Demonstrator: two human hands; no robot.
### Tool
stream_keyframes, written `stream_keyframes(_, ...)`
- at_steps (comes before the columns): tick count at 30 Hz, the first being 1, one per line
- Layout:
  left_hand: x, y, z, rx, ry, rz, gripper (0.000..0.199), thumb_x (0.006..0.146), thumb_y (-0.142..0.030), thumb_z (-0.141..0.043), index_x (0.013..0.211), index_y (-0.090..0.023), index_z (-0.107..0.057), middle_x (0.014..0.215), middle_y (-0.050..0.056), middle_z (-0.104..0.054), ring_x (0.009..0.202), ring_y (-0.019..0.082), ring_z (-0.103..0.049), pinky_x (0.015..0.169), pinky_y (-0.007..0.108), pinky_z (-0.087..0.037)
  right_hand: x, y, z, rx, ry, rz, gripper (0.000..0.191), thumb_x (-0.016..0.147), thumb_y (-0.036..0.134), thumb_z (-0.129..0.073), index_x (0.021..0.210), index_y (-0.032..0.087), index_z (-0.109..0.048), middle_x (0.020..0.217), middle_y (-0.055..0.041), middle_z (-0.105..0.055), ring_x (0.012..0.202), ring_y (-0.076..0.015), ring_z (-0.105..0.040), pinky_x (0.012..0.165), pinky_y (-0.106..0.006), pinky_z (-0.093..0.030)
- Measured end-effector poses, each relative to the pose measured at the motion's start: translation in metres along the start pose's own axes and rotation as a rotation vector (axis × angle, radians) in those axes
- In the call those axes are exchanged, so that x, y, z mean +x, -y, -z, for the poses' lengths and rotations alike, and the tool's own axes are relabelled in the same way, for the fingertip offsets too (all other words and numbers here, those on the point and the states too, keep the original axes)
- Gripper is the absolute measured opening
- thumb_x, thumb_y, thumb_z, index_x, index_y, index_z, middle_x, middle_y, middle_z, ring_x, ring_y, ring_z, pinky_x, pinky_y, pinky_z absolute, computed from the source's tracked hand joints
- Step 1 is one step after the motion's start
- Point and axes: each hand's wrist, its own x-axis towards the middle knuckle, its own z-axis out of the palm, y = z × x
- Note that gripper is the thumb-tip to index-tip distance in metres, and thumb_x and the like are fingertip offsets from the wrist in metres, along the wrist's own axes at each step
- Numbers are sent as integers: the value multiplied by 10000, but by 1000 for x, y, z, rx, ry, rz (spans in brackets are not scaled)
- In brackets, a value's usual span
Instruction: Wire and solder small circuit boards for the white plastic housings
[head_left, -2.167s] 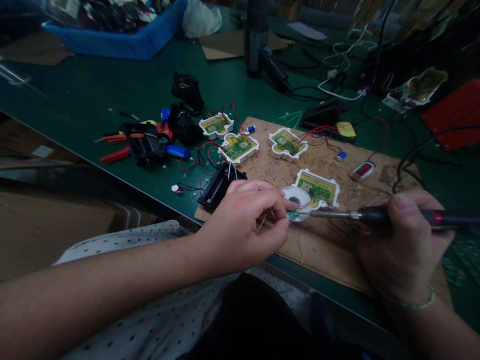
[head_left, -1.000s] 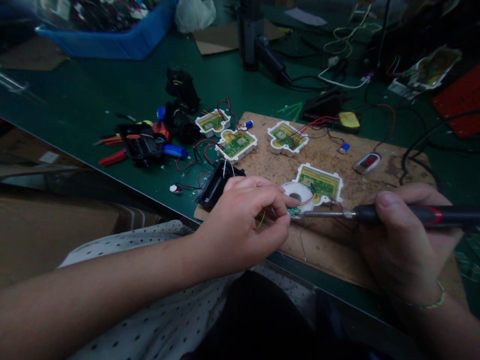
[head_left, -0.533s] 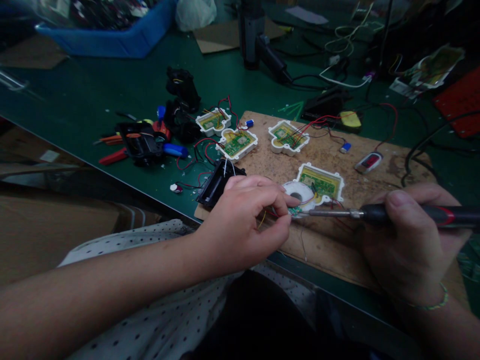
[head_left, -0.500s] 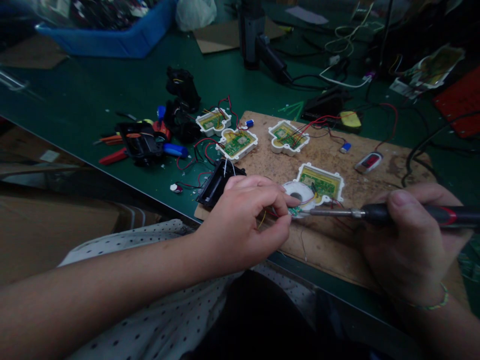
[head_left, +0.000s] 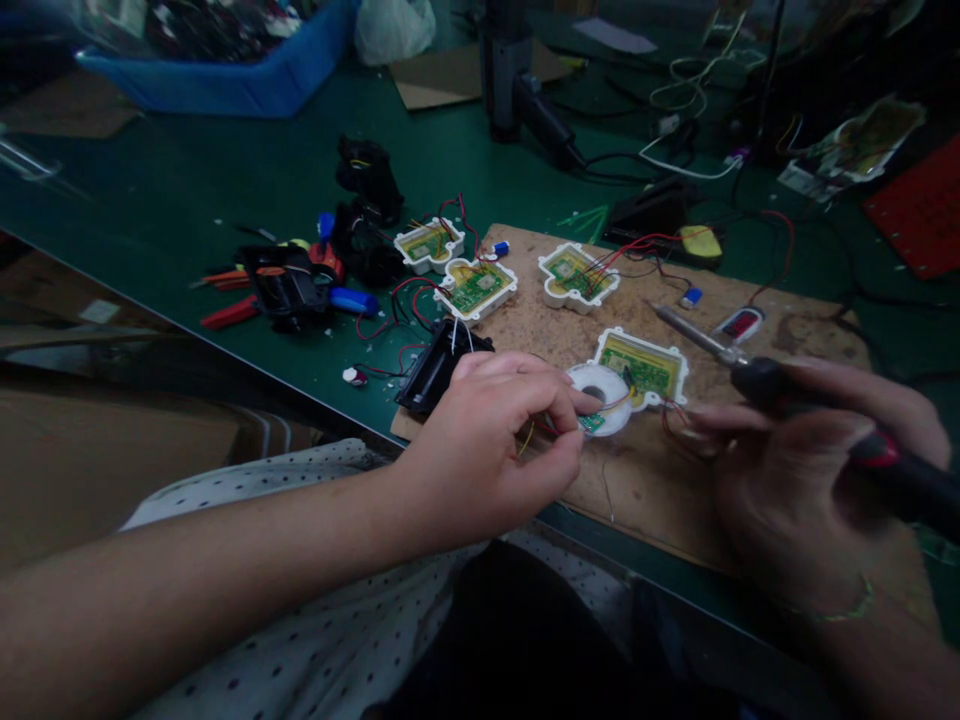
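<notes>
My left hand [head_left: 510,430] is closed, thumb and index finger at the edge of a small green circuit board [head_left: 592,422] with thin wires. That board lies against a white spool [head_left: 613,418], which partly hides under my fingers. In my right hand [head_left: 817,470] is a soldering iron [head_left: 757,378], its metal tip pointing up and left, above the brown board and apart from the work. Touching the spool is a white housing with a green circuit board [head_left: 641,365]. My right fingers come close to the red wires [head_left: 675,425] from this housing.
More white housings with boards [head_left: 577,275] [head_left: 476,287] sit on the brown board [head_left: 525,245]. A black battery case [head_left: 431,370] is left of my hand, with pliers [head_left: 229,312] farther left. A blue bin [head_left: 202,85] and a hot-air gun [head_left: 510,80] stand behind.
My right hand has turned the soldering iron, lifting its tip off the small circuit board and away to the upper right. The right fingers have moved toward the red wires. My left hand stays put.
</notes>
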Motion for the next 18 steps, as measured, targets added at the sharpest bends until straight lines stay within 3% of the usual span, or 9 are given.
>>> stream_keyframes(3,0,0,0,5,-6,-4,110,800,-98,-659,790,-200,-619,1048,-3,-773,1063,192,-648,983,427,-401,-1,3,-4,-76,75,118,247,846,244,-725,1091,245,-698,910,-31,-746,725,-201,-756,615,-334,-629)
stream_keyframes(8,1,0,0,24,6,-2,97,805,-116,-651,792,-207,-619,1056,4,-771,1074,205,-644,992,437,-395,-3,3,-16,-90,211,129,561,751,163,-793,1248,350,-612,1121,-24,-716,961,-234,-737,726,-376,-641)
stream_keyframes(18,-3,-1,4,83,29,-39,46,863,-196,-635,903,-216,-647,1078,3,-744,1104,201,-629,1013,428,-388,-4,-3,-26,-45,268,43,622,741,141,-801,1293,315,-573,1106,-30,-732,948,-222,-742,775,-362,-645)
